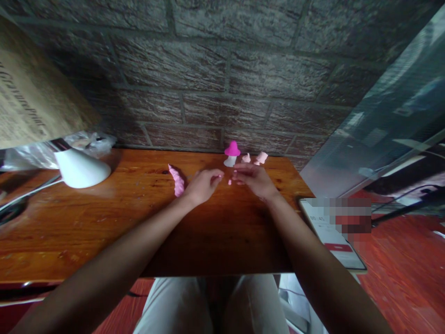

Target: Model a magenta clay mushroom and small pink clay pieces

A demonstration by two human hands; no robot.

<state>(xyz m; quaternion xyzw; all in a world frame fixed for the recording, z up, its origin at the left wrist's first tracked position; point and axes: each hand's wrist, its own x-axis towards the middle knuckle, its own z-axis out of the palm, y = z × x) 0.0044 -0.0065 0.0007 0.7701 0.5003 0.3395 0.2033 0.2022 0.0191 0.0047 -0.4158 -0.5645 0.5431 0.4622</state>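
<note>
My left hand (205, 185) is closed in a pinch above the wooden table, with a tiny bit of pink modelling clay (221, 176) at its fingertips. Facing it, my right hand (256, 180) pinches another small pink bit (235, 172). Between the two hands a little pink clay piece (230, 182) shows at the table surface. Just behind them stands a mushroom figure (232, 150) with a bright pink cap and white stem. A twisted pink clay strip (177, 181) lies left of my left hand. Pale pink clay lumps (262, 157) sit behind my right hand, which partly hides them.
A lamp with a white base (81, 169) and printed shade (38, 88) stands at the left, near clear plastic bags (92, 143) and cables. The brick wall (208, 69) borders the table's back. A phone (333, 241) lies at the right edge, beside a translucent panel (375, 116).
</note>
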